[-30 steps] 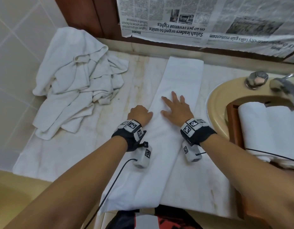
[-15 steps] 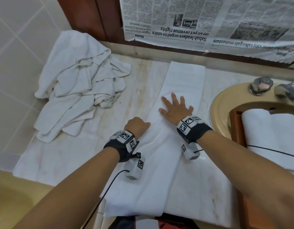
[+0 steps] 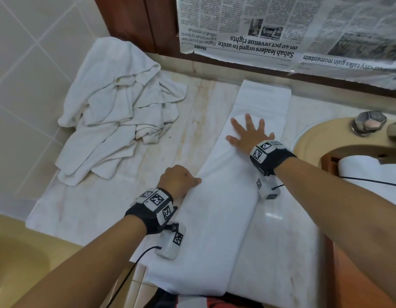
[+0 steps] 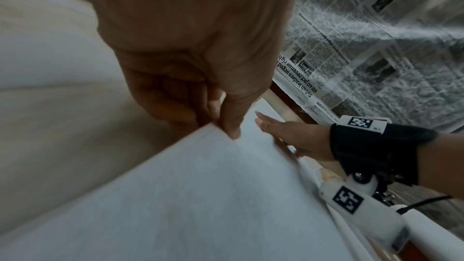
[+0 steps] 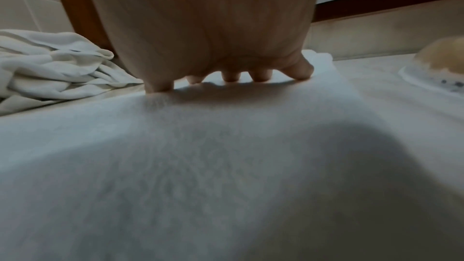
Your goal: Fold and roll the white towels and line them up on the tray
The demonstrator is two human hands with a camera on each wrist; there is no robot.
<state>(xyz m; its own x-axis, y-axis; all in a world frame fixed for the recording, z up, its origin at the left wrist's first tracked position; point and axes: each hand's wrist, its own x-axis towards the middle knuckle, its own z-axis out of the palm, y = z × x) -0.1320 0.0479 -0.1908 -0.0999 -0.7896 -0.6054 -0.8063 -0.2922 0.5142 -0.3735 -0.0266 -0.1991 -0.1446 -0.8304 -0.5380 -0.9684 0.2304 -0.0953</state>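
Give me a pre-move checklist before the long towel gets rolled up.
1. Folded towel lies flat in a long strip on the counter: ok.
2. Right hand presses flat on the towel: ok.
3. Left hand pinches the towel's left edge: ok, seen in the left wrist view.
4. Near end of the towel fully on the counter: not ok, it overhangs the front edge.
5. Space on the tray beside the rolled towel: cannot tell.

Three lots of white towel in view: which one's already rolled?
The rolled towels in the wooden tray over the sink, far right. The folded strip lies flat under both hands; the left pile is crumpled.
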